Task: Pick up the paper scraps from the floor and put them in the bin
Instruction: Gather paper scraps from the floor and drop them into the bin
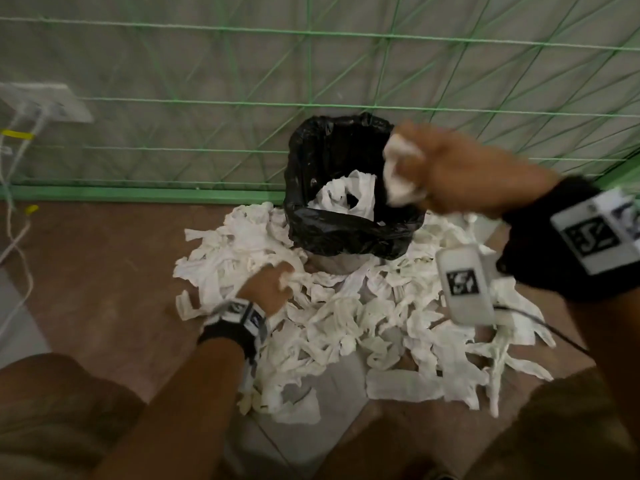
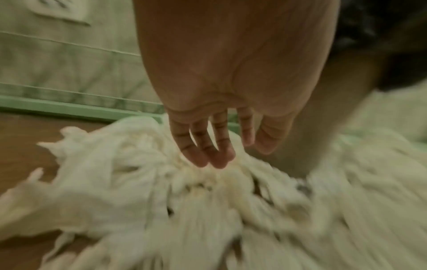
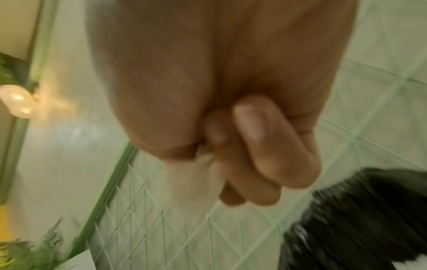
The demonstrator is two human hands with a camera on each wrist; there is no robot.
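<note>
A bin with a black liner (image 1: 346,233) stands on the floor against a fence, with white paper (image 1: 346,195) inside it. Many white paper scraps (image 1: 346,323) lie heaped around its base. My right hand (image 1: 412,168) hovers over the bin's right rim, fingers curled round a wad of scraps (image 1: 398,181). In the right wrist view that hand (image 3: 231,155) is a fist with a sliver of paper showing, and the black liner (image 3: 358,219) lies below. My left hand (image 1: 282,277) is down on the heap left of the bin. Its straight fingers (image 2: 221,155) touch the scraps (image 2: 184,210).
A green mesh fence (image 1: 311,81) with a green base rail (image 1: 138,194) stands right behind the bin. A white power strip (image 1: 45,102) with cables sits at the far left. My knees frame the bottom corners. A white device (image 1: 464,285) hangs below my right wrist.
</note>
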